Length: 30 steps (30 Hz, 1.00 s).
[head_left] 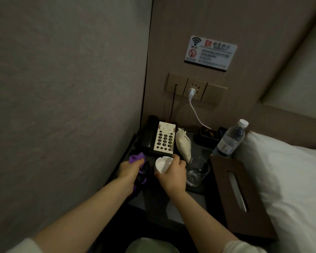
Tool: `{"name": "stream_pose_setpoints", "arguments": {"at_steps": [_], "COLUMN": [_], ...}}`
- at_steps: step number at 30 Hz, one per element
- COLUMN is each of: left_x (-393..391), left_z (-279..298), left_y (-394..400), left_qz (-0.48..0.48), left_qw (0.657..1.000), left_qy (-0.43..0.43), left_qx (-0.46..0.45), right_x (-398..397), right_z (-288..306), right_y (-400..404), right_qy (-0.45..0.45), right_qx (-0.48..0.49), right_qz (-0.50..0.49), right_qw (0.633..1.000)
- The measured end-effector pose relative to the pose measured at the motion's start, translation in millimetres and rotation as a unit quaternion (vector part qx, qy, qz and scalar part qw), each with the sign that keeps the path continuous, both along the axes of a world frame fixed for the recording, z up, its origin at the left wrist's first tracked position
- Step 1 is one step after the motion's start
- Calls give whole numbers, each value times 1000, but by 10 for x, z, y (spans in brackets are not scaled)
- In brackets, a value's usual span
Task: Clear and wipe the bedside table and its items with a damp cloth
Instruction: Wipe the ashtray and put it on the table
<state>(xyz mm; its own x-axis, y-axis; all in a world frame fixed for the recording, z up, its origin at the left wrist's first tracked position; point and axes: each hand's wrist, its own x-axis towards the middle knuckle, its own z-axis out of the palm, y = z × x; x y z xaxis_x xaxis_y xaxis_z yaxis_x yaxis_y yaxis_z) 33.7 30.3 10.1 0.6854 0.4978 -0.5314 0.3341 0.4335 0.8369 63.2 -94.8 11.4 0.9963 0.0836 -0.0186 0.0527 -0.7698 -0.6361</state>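
Dim bedside corner: a dark desk [195, 203] sits between a grey wall [62, 88] and a white bed [290, 179].

On the wood panel behind hang a wifi sign [210, 52] and a socket strip [196, 88] with 1 white plug in it. A brown tissue box [243, 196] lies along the desk's right edge, with a water bottle [230, 138] upright just behind it. A black telephone [161, 137] occupies the back-left corner, a white packet [183, 145] leaning beside it. The 2 hands are apart: the left hand [130, 169] grips a bunched purple cloth [136, 157] at the desk's left side, and the right hand [172, 173] curls round a white ashtray [162, 164], near the telephone's front edge. A clear glass [197, 173] stands just right of that hand.
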Motion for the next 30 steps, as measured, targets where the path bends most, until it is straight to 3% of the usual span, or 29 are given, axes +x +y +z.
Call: {"name": "stream_pose_setpoints", "arguments": {"at_steps": [5,30], "left_x": [64,60], "left_z": [-108,-43], "left_y": [-15,-275], "left_qz": [-54,-151], "left_qw": [997,983], "left_qy": [15,42], "left_qx": [-47,-92], "right_x": [25,154], "right_z": [-154,-296], "right_y": [23,-33], "right_qy": [1,2], "right_qx": [-2,21], "right_qz": [6,-1], "right_qw": [1000,1000]}}
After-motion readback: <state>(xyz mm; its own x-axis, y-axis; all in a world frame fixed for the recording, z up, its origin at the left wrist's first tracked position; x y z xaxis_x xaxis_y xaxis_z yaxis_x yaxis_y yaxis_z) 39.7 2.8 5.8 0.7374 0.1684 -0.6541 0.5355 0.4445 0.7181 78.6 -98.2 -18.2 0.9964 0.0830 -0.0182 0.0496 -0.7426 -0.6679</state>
